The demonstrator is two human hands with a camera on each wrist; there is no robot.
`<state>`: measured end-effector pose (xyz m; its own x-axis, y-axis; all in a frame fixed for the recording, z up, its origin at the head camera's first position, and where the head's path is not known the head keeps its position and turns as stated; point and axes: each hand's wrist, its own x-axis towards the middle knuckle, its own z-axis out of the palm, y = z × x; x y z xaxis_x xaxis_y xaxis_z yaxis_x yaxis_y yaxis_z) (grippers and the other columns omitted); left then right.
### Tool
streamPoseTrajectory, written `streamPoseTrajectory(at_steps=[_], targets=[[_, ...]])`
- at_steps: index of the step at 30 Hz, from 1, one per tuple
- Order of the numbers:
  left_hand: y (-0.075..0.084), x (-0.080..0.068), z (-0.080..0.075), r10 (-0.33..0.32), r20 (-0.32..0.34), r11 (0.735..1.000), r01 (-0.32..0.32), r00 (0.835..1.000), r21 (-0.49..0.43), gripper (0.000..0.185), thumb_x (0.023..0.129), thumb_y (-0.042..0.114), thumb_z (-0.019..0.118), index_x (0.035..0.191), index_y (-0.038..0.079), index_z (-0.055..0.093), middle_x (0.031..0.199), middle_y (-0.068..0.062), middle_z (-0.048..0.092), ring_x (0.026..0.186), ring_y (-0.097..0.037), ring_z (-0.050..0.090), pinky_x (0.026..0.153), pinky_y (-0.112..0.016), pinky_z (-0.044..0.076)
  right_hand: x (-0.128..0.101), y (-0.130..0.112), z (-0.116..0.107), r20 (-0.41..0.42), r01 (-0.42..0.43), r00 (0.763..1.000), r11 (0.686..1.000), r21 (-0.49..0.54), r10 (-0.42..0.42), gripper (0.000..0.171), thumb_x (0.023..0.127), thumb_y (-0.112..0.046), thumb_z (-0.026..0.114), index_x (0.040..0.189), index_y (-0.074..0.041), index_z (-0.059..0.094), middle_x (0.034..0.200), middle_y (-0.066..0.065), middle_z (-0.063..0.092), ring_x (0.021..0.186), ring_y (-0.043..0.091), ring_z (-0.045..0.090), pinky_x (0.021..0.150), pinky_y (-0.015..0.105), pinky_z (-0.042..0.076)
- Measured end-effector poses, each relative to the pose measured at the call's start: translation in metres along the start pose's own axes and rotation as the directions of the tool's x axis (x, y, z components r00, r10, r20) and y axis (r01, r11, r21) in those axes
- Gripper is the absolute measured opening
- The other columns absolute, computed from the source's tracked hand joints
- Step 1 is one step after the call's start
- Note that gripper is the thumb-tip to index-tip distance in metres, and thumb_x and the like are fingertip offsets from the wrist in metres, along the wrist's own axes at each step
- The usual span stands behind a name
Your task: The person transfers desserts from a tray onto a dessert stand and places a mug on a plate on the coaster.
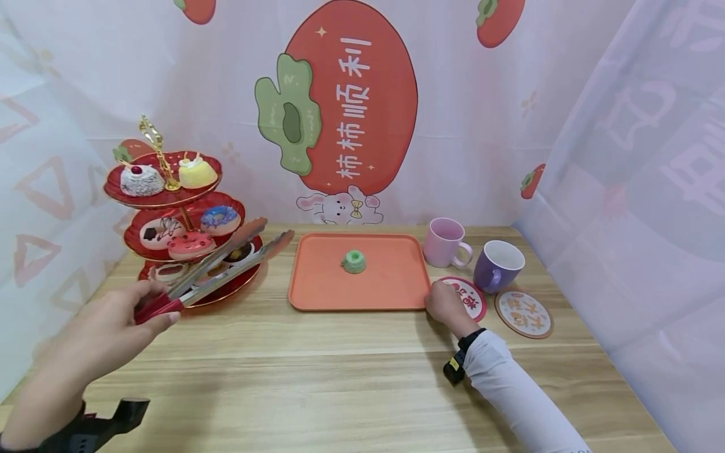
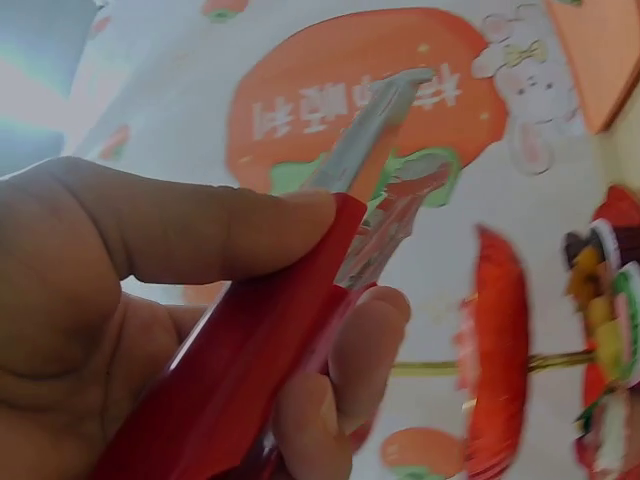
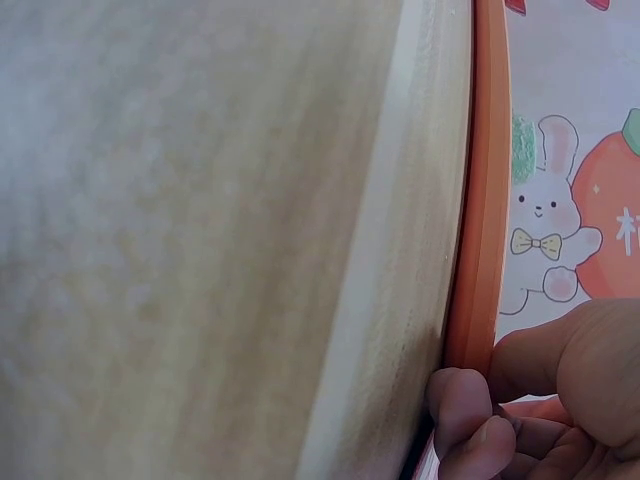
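My left hand (image 1: 104,330) holds red-handled metal tongs (image 2: 262,335), with the thumb on one handle and fingers curled round the other. The tongs' arms stand apart, with nothing between their tips, in front of a red tiered stand (image 1: 148,202). At the front right corner of an orange tray (image 1: 323,290), my right hand (image 1: 447,306) pinches the rim. In the right wrist view, the thumb lies on the tray edge (image 3: 482,230) and curled fingers press from the other side. A green ring-shaped cake (image 1: 355,262) sits on the tray near its middle.
The stand carries several toy pastries, including a yellow cake (image 1: 196,173) and a blue donut (image 1: 220,218). Right of the tray stand a pink mug (image 1: 443,242) and a purple mug (image 1: 491,269). Two round coasters, one pink (image 1: 474,301) and one brown-rimmed (image 1: 523,313), lie before them.
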<state>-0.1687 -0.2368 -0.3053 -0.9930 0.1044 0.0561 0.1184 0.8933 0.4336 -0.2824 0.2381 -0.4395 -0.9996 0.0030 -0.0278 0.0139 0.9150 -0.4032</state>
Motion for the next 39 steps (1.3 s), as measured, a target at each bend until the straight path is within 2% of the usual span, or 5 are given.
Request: streamPoseTrajectory(at_steps=[7,14,22,32,39], targets=[[0.004,0.016,0.018,0.028,0.039,0.999,-0.027,0.999,-0.023,0.05,0.082,0.025,0.071,0.114,-0.009,0.053,0.097,-0.023,0.059,0.078,-0.032,0.053,0.058,-0.041,0.045,0.0,-0.001,-0.001,0.0,0.017,1.0,1.0,-0.001,-0.017,0.013,0.082,0.002,0.05,0.07,0.0,0.056,0.063,0.009,0.05,0.059,0.024,0.05,0.055,0.034,0.04],[0.01,0.026,0.034,0.076,0.032,0.996,-0.074,0.997,-0.059,0.048,0.084,0.022,0.069,0.116,-0.009,0.052,0.101,-0.025,0.058,0.082,-0.033,0.054,0.063,-0.045,0.046,0.002,0.0,-0.001,-0.01,0.022,1.0,1.0,-0.005,-0.022,0.014,0.081,0.001,0.049,0.069,0.0,0.055,0.065,0.011,0.051,0.061,0.025,0.051,0.057,0.036,0.042],[0.018,0.037,0.056,0.131,0.03,0.987,-0.128,0.991,-0.095,0.032,0.083,0.014,0.069,0.106,-0.004,0.055,0.081,-0.007,0.055,0.068,-0.022,0.048,0.054,-0.033,0.038,0.001,0.001,0.0,0.004,0.015,1.0,1.0,0.0,-0.015,0.014,0.081,0.002,0.049,0.069,0.0,0.056,0.064,0.01,0.051,0.061,0.025,0.05,0.057,0.035,0.041],[0.025,0.052,0.083,0.115,0.137,0.985,-0.096,0.984,-0.143,0.027,0.084,0.013,0.067,0.105,0.0,0.056,0.079,-0.004,0.055,0.067,-0.02,0.048,0.057,-0.033,0.039,0.0,0.0,0.0,-0.013,0.024,1.0,1.0,-0.006,-0.024,0.014,0.081,0.002,0.049,0.069,0.0,0.056,0.065,0.011,0.051,0.062,0.025,0.051,0.059,0.037,0.043],[0.03,0.059,0.101,0.139,0.137,0.98,-0.117,0.981,-0.158,0.023,0.082,0.01,0.068,0.101,0.0,0.059,0.077,-0.004,0.056,0.065,-0.019,0.048,0.056,-0.033,0.039,-0.002,-0.002,-0.001,0.0,0.016,1.0,1.0,-0.008,-0.016,0.014,0.082,0.002,0.049,0.071,0.001,0.056,0.066,0.011,0.052,0.062,0.025,0.051,0.059,0.038,0.043]])
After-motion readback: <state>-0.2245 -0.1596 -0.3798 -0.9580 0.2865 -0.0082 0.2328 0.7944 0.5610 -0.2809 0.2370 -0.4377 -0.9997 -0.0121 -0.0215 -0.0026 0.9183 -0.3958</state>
